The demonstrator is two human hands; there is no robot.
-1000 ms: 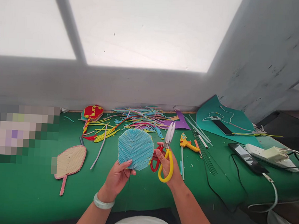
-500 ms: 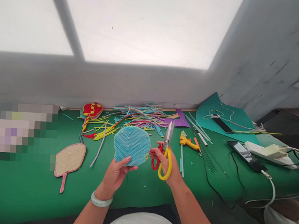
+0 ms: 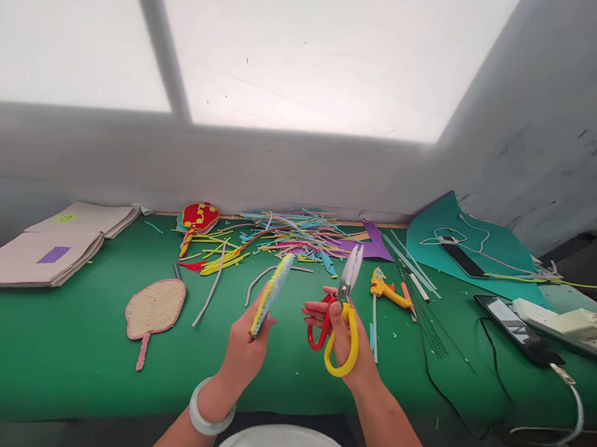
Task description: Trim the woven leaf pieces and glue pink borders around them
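"First, what carries the objects?"
"We see a green table [image 3: 287, 390], coloured strips [image 3: 298, 231] heaped along its far edge."
"And the hands?"
"Above the table, toward its near edge, we find scissors [image 3: 349, 274] in the right hand [image 3: 341, 334], which is partly open, fingers loosely extended about the handles; the left hand [image 3: 246, 349] is closed on a blue-and-yellow panel [image 3: 272, 295], seen edge-on."
"And smaller still?"
"We note a yellow glue gun [image 3: 389, 291], lying right of the scissors."
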